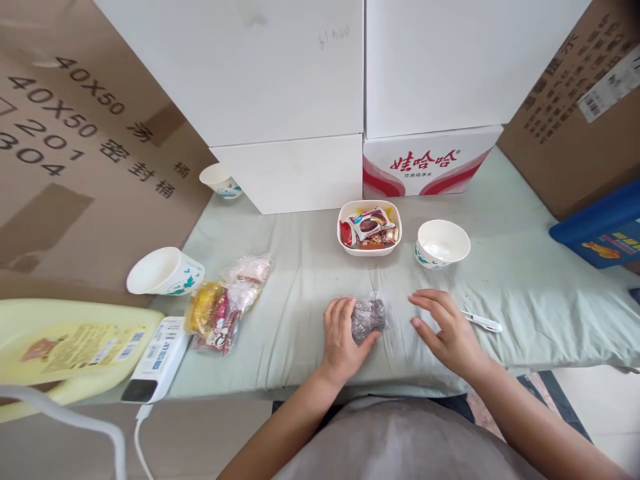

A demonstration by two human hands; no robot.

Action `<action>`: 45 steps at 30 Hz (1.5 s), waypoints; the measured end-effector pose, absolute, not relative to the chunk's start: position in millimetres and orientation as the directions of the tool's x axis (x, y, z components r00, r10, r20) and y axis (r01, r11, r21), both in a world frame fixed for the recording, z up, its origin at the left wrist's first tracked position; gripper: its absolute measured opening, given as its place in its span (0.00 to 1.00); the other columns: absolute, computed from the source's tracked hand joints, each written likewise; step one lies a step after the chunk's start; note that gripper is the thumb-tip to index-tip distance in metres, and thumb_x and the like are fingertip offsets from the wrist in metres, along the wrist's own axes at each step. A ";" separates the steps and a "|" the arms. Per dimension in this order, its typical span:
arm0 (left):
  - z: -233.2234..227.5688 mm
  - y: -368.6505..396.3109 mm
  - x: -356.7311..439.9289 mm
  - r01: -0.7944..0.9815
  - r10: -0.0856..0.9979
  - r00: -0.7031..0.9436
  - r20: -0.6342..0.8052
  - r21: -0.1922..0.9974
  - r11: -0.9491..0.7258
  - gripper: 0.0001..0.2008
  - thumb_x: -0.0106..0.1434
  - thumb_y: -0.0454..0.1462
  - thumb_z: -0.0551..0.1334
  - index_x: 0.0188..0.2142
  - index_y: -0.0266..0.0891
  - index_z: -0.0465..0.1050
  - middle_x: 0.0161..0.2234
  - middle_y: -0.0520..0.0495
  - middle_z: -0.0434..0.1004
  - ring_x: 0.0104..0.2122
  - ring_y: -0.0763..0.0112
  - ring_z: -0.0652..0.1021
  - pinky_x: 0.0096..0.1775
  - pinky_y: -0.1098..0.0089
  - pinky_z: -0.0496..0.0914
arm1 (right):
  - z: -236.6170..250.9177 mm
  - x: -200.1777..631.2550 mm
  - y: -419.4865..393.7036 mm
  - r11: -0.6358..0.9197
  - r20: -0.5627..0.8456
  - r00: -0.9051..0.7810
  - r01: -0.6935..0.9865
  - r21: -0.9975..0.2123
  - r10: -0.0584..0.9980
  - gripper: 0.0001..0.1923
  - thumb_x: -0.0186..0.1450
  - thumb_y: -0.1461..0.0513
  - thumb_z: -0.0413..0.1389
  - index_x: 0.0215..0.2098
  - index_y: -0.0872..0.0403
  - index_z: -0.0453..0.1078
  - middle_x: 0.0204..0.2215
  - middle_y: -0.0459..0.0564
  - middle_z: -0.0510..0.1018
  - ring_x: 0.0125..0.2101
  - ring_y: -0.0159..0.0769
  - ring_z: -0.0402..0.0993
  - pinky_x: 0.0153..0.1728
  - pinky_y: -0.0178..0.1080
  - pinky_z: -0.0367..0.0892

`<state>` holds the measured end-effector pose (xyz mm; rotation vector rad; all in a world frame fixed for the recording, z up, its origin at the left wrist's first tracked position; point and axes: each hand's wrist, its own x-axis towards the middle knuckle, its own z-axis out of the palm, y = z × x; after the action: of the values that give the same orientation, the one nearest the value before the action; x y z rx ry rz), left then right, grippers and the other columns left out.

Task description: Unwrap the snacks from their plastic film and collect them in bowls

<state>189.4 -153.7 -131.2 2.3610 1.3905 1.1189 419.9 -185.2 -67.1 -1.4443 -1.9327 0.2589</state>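
Observation:
A dark brown block in clear plastic wrap (369, 319) lies on the green cloth near the front edge. My left hand (345, 337) grips it from the left, with the thumb along its near side. To the right of the wrapped block, my right hand (445, 327) hovers with thumb and fingers apart, holding nothing. A white utility knife (483, 322) lies on the cloth just beyond the right hand's wrist side. Behind the hands stands a white tub (370, 253) filled with wrapped snacks (373, 225). The paper bowl (443, 243) at its right is upright.
At left, a paper bowl (167, 272) lies tilted beside bagged snacks (230, 303). A white power bank (157, 360) with a cable and a yellow jug (75, 340) are near the left edge. White boxes (300, 177) wall off the back; cardboard boxes (100, 133) flank the sides.

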 end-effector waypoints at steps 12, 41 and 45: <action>-127.3 -154.6 160.1 0.574 0.913 0.143 0.381 0.720 -0.391 0.26 0.62 0.44 0.64 0.57 0.41 0.62 0.47 0.40 0.70 0.47 0.60 0.73 0.49 0.56 0.70 | -85.4 386.4 -151.4 0.444 0.276 -0.354 0.787 -0.429 0.894 0.10 0.69 0.66 0.49 0.40 0.53 0.73 0.34 0.52 0.76 0.37 0.41 0.70 0.39 0.45 0.68; -75.3 -177.7 172.3 0.516 0.639 0.675 0.369 0.382 -0.766 0.13 0.66 0.28 0.53 0.44 0.39 0.73 0.44 0.43 0.77 0.48 0.63 0.74 0.49 0.60 0.74 | -95.5 383.3 -187.3 0.498 0.385 -0.351 0.765 -0.408 0.854 0.17 0.70 0.67 0.46 0.56 0.56 0.65 0.52 0.58 0.72 0.54 0.42 0.67 0.53 0.47 0.69; -85.7 -160.8 177.5 0.673 0.731 0.620 0.285 0.285 -0.682 0.18 0.64 0.29 0.56 0.53 0.40 0.69 0.53 0.40 0.72 0.54 0.55 0.71 0.54 0.51 0.69 | -105.8 381.1 -177.6 0.466 0.358 -0.334 0.790 -0.398 0.872 0.20 0.70 0.68 0.44 0.59 0.56 0.63 0.56 0.58 0.70 0.56 0.42 0.66 0.54 0.49 0.69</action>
<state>177.5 -160.8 -85.7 2.6903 1.1743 0.5746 381.1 -177.6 -105.8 -1.3782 -2.1933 0.2062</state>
